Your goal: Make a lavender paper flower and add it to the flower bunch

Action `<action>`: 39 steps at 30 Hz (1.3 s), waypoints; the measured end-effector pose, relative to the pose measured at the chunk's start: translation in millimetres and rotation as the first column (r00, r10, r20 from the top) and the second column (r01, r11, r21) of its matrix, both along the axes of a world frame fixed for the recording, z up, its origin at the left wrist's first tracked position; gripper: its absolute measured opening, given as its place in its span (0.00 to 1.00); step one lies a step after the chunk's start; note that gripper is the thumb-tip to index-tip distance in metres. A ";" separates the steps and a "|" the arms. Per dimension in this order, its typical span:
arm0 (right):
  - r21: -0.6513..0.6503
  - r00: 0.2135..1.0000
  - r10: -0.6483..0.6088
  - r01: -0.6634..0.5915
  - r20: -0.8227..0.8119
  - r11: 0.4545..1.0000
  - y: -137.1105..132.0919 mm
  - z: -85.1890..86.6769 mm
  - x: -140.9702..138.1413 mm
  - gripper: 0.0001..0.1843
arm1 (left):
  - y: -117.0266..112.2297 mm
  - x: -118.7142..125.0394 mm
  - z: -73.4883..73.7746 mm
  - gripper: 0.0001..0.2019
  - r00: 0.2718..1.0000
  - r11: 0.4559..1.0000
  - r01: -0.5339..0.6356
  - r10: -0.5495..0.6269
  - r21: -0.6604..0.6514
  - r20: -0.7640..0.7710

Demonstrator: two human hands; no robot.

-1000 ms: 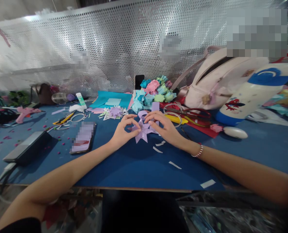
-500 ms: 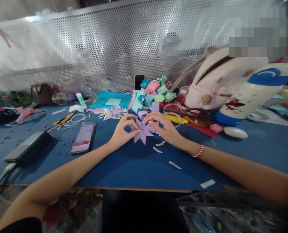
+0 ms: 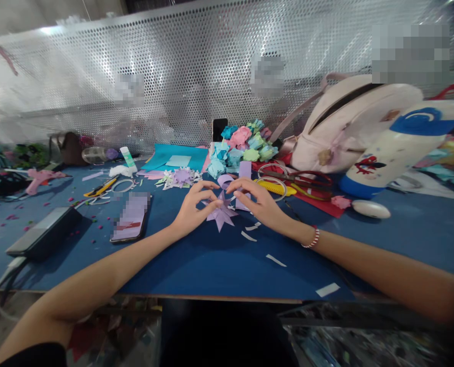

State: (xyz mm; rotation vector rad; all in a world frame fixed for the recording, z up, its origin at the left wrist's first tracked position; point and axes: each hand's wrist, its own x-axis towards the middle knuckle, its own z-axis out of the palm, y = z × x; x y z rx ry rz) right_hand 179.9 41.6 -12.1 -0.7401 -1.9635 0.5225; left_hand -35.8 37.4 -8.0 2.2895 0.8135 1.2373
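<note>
A folded purple paper star point(image 3: 221, 216) with several points is held between the thumb and fingers of my left hand point(image 3: 198, 204), above the blue table. Just right of it hovers my right hand point(image 3: 256, 200), fingers bent and tips slightly apart, with nothing visible between them. A narrow gap seems to separate those tips from the star. Behind the hands lie a curled purple paper strip point(image 3: 225, 180) and a flat purple strip point(image 3: 245, 169), partly hidden by the right hand. Small white paper scraps point(image 3: 248, 236) lie below the right hand.
A phone point(image 3: 132, 219) and a power bank point(image 3: 45, 232) lie to the left. Paper flowers point(image 3: 249, 142), a layered purple-white flower point(image 3: 184, 177), blue paper point(image 3: 192, 153) and a yellow cutter point(image 3: 276, 188) sit behind. On the right are a bottle point(image 3: 398, 148) and a pink backpack point(image 3: 326, 137).
The star has tilted and shifted slightly left and down in my left hand, away from the right fingertips. Both hands have stayed almost in place.
</note>
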 end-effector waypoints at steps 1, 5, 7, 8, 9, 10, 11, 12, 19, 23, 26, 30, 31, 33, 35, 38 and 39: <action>-0.007 1.000 0.001 -0.001 -0.002 1.000 -0.1 -0.2 -0.1 0.09 | -0.1 -0.2 0.2 0.13 1.000 1.000 0.002 -0.002 -0.008 -0.004; -0.020 1.000 -0.013 0.013 -0.002 1.000 -0.8 -0.4 -0.5 0.09 | 0.5 -0.5 -0.4 0.17 1.000 1.000 0.009 -0.009 -0.018 -0.003; -0.025 1.000 -0.014 0.014 0.002 1.000 -0.9 -0.8 -0.4 0.09 | 1.0 -0.2 -0.9 0.17 1.000 1.000 0.014 -0.014 -0.016 0.003; -0.027 1.000 -0.017 0.018 0.005 0.999 -0.7 -1.2 -0.3 0.09 | 1.2 0.0 -1.0 0.16 1.000 1.000 0.017 -0.017 -0.016 0.006; -0.028 1.000 -0.023 0.023 0.007 0.999 -0.4 -1.7 -0.2 0.09 | 1.3 0.2 -0.9 0.15 1.000 1.000 0.020 -0.019 -0.017 0.009; -0.029 0.999 -0.031 0.032 0.010 0.999 0.0 -2.3 0.0 0.09 | 1.2 0.4 -0.6 0.14 1.000 1.000 0.021 -0.021 -0.018 0.013; -0.032 0.999 -0.040 0.041 0.014 0.999 0.5 -2.9 0.2 0.08 | 1.1 0.6 -0.2 0.14 1.000 1.000 0.023 -0.022 -0.022 0.017; -0.038 0.999 -0.050 0.050 0.016 0.998 1.1 -3.6 0.4 0.08 | 1.0 0.7 0.3 0.14 0.999 0.999 0.025 -0.025 -0.029 0.021; -0.120 0.999 -0.042 0.041 -0.005 0.992 3.0 -6.4 0.0 0.09 | 1.6 0.1 0.9 0.15 0.998 0.997 0.047 -0.045 -0.063 0.038; -0.137 0.999 -0.043 0.039 -0.027 0.990 2.8 -6.0 -0.3 0.10 | 2.6 -0.1 0.0 0.12 0.998 0.995 0.055 -0.053 -0.080 0.033; -0.154 0.997 -0.060 0.052 -0.046 0.987 3.4 -5.1 0.3 0.10 | 3.3 -0.3 -0.1 0.09 0.997 0.992 0.065 -0.060 -0.109 0.048; -0.153 0.995 -0.078 0.067 -0.070 0.986 6.0 -4.4 2.0 0.10 | 4.1 -0.6 0.1 0.07 0.995 0.984 0.075 -0.062 -0.164 0.082; -0.153 0.994 -0.083 0.071 -0.074 0.986 6.9 -4.4 2.4 0.10 | 4.2 -0.7 0.2 0.07 0.995 0.982 0.077 -0.063 -0.172 0.084; -0.161 0.993 -0.092 0.079 -0.079 0.984 8.5 -4.7 3.3 0.11 | 4.1 -0.9 0.4 0.06 0.995 0.980 0.084 -0.071 -0.178 0.076; -0.171 0.992 -0.095 0.079 -0.087 0.982 9.6 -5.1 3.9 0.11 | 3.7 -0.8 0.4 0.05 0.994 0.980 0.094 -0.084 -0.178 0.064; -0.183 0.990 -0.103 0.084 -0.097 0.979 10.4 -5.6 4.3 0.11 | 3.2 -0.3 0.0 0.07 0.993 0.978 0.105 -0.094 -0.180 0.065; -0.188 0.989 -0.106 0.087 -0.098 0.978 10.6 -5.6 4.4 0.11 | 3.1 0.0 -0.2 0.07 0.993 0.978 0.104 -0.092 -0.179 0.074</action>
